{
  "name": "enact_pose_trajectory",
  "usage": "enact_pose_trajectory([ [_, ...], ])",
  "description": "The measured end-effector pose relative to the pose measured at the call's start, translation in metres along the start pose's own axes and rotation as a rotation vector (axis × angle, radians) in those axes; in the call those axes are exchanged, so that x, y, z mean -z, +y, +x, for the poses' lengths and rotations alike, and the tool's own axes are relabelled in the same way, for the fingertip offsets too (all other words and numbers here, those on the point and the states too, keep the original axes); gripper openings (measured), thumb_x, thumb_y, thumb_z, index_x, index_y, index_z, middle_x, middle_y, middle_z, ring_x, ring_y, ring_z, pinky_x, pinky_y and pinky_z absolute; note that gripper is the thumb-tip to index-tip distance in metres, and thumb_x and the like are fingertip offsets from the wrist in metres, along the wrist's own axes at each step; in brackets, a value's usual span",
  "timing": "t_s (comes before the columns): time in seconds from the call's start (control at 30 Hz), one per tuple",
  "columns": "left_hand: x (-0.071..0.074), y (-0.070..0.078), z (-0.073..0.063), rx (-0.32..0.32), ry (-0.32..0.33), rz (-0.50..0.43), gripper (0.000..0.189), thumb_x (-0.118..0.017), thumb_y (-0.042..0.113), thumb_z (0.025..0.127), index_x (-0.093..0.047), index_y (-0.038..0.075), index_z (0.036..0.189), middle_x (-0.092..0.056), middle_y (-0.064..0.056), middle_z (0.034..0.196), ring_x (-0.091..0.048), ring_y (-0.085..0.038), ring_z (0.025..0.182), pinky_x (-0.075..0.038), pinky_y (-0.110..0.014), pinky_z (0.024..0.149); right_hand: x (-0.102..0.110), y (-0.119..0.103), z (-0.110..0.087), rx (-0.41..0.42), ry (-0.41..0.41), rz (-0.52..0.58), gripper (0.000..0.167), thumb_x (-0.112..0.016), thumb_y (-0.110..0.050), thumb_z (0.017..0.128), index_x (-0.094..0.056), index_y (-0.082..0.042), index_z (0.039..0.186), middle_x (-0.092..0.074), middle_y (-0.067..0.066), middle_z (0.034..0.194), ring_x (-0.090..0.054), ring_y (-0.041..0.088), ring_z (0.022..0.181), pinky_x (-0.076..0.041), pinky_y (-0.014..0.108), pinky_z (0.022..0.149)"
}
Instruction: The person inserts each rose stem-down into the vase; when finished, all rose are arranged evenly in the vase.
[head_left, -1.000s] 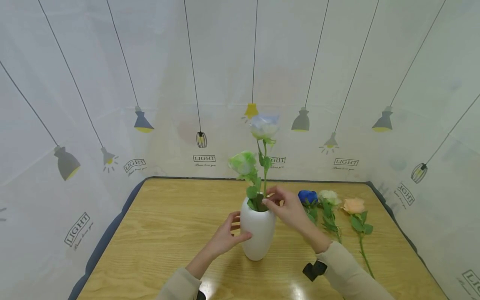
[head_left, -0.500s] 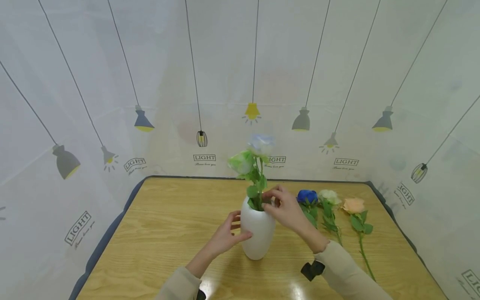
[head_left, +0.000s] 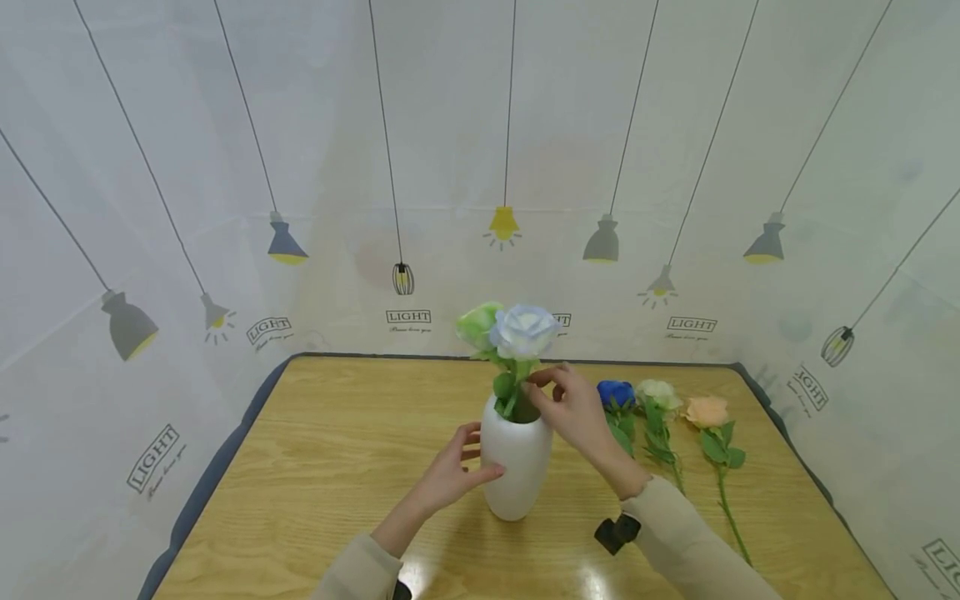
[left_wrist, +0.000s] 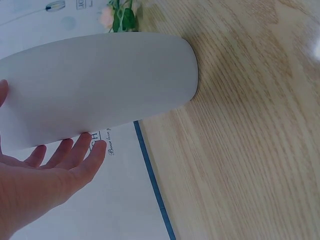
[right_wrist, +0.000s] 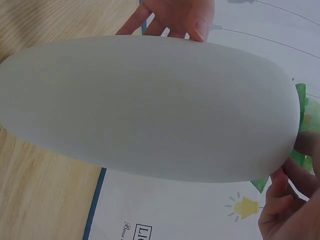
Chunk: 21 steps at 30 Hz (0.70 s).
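A white vase (head_left: 514,467) stands upright on the wooden table, holding a green-white rose (head_left: 477,327) and a pale blue-white rose (head_left: 525,332). My left hand (head_left: 452,473) holds the vase's left side, thumb on the front and fingers spread behind. In the left wrist view, the fingertips (left_wrist: 86,136) touch its wall. My right hand (head_left: 576,410) is at the vase's mouth, thumb and index finger pinching at the stem of the pale blue-white rose. The right wrist view shows its fingers (right_wrist: 299,177) close by the rim; the vase hides much of the stems.
To the right on the table lie a blue rose (head_left: 617,395), a cream rose (head_left: 657,396) and a peach rose (head_left: 707,412), stems pointing towards me. A white backdrop (head_left: 450,167) printed with hanging lamps surrounds the table (head_left: 322,467).
The pale blue-white rose has sunk down into the vase, its bloom now facing me beside the green-white one. My right hand lowered slightly, then rose a little at the rim. The left hand stayed put.
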<state>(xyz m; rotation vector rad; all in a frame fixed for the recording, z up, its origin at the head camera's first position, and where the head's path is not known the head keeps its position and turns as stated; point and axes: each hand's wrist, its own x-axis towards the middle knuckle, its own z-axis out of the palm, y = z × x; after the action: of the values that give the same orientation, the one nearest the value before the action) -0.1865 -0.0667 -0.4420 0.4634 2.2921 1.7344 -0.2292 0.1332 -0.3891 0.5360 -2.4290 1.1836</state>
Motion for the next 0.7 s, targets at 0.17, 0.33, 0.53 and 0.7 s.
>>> enact_pose_trajectory([
  [0.17,0.0,0.001,-0.001,-0.001,-0.001,-0.001,0.069,-0.066,0.025,0.081,-0.027,0.0,0.132,-0.037,-0.023,0.126,-0.038,-0.043,0.112,-0.031,-0.057,0.087,-0.003,0.001,0.004,-0.034,0.001,0.075,0.015,-0.061,-0.018,0.083,-0.066,-0.005,0.09,-0.058,0.003,0.087,-0.049,0.015,0.061,-0.042,0.029,0.049],
  [0.33,0.0,0.002,-0.001,-0.003,0.003,0.01,0.067,-0.066,0.024,0.081,-0.028,0.0,0.131,-0.037,-0.023,0.126,-0.038,-0.043,0.112,-0.032,-0.056,0.086,-0.006,0.0,0.007,-0.089,0.039,0.141,0.013,-0.062,-0.013,0.082,-0.066,-0.002,0.089,-0.057,0.004,0.086,-0.049,0.016,0.062,-0.041,0.028,0.048],
  [0.53,0.0,-0.005,0.002,-0.013,0.009,0.017,0.068,-0.066,0.023,0.08,-0.029,0.0,0.131,-0.038,-0.023,0.125,-0.04,-0.043,0.11,-0.033,-0.057,0.085,-0.01,-0.002,0.012,-0.103,0.07,0.165,0.008,-0.064,-0.008,0.079,-0.065,-0.002,0.083,-0.055,0.004,0.08,-0.049,0.016,0.061,-0.041,0.027,0.05],
  [0.7,-0.002,-0.025,0.011,-0.008,0.018,0.034,0.071,-0.067,0.03,0.078,-0.028,0.004,0.132,-0.039,-0.019,0.126,-0.042,-0.038,0.11,-0.034,-0.055,0.085,-0.01,-0.001,0.012,-0.107,0.065,0.172,0.009,-0.065,-0.01,0.079,-0.065,-0.001,0.082,-0.055,0.005,0.078,-0.049,0.016,0.059,-0.041,0.026,0.049],
])
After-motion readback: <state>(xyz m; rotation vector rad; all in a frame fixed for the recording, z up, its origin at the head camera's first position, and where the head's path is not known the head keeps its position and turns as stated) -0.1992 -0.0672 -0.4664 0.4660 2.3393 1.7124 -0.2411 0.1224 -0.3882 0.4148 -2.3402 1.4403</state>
